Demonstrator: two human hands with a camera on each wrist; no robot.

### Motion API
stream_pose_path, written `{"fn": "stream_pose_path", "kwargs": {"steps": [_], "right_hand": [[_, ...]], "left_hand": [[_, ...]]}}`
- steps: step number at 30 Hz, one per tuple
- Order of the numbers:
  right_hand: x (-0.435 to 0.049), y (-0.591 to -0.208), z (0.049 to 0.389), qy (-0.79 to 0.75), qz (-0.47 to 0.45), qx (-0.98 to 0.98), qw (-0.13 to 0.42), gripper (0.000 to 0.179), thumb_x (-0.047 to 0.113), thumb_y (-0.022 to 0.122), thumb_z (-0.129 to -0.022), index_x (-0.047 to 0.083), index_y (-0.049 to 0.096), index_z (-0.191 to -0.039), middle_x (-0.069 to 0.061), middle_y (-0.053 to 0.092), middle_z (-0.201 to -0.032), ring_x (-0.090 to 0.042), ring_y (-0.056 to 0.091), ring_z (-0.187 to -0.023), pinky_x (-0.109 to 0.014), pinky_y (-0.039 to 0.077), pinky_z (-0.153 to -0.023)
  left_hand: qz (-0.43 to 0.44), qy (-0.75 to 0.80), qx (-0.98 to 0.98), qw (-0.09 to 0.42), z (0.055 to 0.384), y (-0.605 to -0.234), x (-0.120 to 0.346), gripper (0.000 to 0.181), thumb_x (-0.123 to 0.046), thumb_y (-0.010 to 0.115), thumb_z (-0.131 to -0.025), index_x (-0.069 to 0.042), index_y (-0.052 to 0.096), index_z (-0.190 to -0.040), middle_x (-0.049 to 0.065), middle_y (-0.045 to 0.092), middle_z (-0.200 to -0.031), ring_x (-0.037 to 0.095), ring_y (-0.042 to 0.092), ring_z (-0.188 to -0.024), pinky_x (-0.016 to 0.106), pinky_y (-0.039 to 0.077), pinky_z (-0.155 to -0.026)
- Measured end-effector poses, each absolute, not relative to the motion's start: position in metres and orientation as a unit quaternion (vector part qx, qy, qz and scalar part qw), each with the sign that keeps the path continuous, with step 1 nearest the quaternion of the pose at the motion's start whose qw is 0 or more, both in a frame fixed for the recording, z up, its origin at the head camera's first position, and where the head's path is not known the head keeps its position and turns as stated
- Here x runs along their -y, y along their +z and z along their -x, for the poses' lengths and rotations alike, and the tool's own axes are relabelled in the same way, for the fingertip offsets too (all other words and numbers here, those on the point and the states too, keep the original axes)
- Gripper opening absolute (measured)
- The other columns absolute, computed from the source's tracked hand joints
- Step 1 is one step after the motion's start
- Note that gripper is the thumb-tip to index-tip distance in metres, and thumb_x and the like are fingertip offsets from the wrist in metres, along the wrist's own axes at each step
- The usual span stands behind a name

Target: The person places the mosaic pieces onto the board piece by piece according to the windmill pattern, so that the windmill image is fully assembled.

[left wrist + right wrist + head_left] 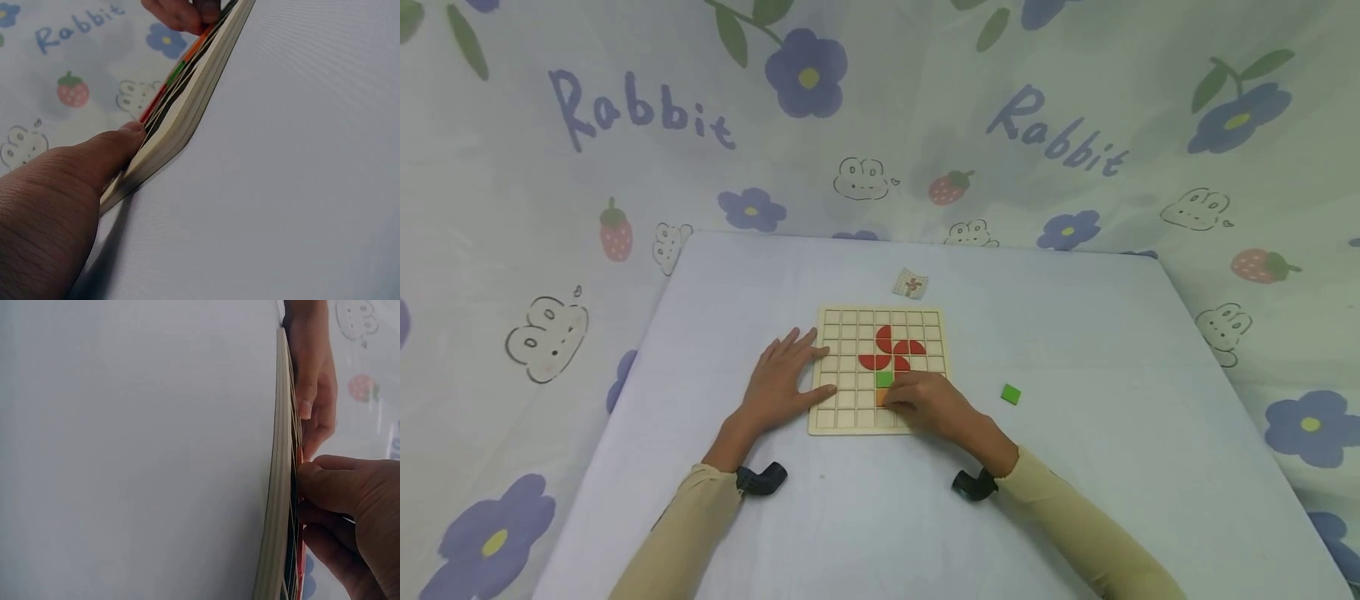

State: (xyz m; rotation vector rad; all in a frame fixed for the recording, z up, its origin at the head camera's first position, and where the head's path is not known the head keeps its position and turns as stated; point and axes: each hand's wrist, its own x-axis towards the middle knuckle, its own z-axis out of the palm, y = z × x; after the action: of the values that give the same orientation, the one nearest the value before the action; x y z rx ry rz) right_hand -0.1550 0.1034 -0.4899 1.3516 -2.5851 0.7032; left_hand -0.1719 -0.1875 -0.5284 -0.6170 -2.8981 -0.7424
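Note:
A square wooden grid board (847, 408) lies on the white table. Set in its cells are red rounded pieces (874, 362) in a pinwheel, a green square tile (884, 379) below them, and an orange tile (882, 398) under the green one. My left hand (781, 379) rests with fingers spread over the board's left edge, its thumb on the grid. With thumb and fingers bent together, my right hand (931, 402) pinches at the orange tile and covers part of it. In the right wrist view the right thumb (328, 486) is right at the board's surface.
A loose green tile (1011, 394) lies on the table to the right of the board. Behind the board is a small pattern card (911, 284) showing a red pinwheel. A printed cloth (865, 108) hangs around the table's back and sides.

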Motion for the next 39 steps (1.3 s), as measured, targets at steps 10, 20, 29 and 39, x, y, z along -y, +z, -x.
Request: {"fn": "stream_pose_path", "kwargs": {"steps": [10,20,29,39], "right_hand": [[-0.127,-0.492,0.147,0.233,-0.438,0.864,0.088,0.011,0.005,0.082,-0.079,0.010,0.078,-0.088,0.003,0.070,-0.092,-0.012,0.062,-0.088,-0.025,0.054,-0.080],[-0.169,-0.490,0.146,0.217,-0.344,0.909,0.092,0.012,0.009,0.084,-0.077,0.013,0.077,-0.086,0.005,0.069,-0.094,-0.014,0.061,-0.093,-0.030,0.054,-0.081],[-0.208,-0.473,0.140,0.144,-0.196,0.969,0.037,0.025,0.018,0.086,-0.077,0.009,0.076,-0.099,-0.007,0.067,-0.107,-0.027,0.059,-0.101,-0.041,0.054,-0.083],[-0.234,-0.463,0.144,0.172,-0.134,0.974,-0.058,0.031,0.010,0.084,-0.077,0.001,0.073,-0.104,-0.007,0.068,-0.094,-0.021,0.060,-0.081,-0.040,0.053,-0.072]], "left_hand": [[0.204,-0.244,0.947,0.049,0.171,-0.529,0.185,0.071,-0.064,0.064,-0.085,-0.017,0.056,-0.137,0.007,0.030,-0.158,0.029,0.015,-0.148,0.051,0.009,-0.118],[0.201,-0.246,0.947,0.053,0.169,-0.529,0.190,0.070,-0.063,0.064,-0.085,-0.016,0.056,-0.137,0.008,0.031,-0.158,0.030,0.016,-0.147,0.051,0.008,-0.118],[0.201,-0.249,0.946,0.055,0.171,-0.531,0.188,0.070,-0.063,0.065,-0.084,-0.017,0.057,-0.136,0.007,0.031,-0.158,0.030,0.016,-0.148,0.051,0.008,-0.118],[0.202,-0.246,0.946,0.055,0.171,-0.530,0.187,0.070,-0.064,0.064,-0.084,-0.017,0.057,-0.136,0.006,0.031,-0.158,0.030,0.016,-0.148,0.051,0.009,-0.118]]}}
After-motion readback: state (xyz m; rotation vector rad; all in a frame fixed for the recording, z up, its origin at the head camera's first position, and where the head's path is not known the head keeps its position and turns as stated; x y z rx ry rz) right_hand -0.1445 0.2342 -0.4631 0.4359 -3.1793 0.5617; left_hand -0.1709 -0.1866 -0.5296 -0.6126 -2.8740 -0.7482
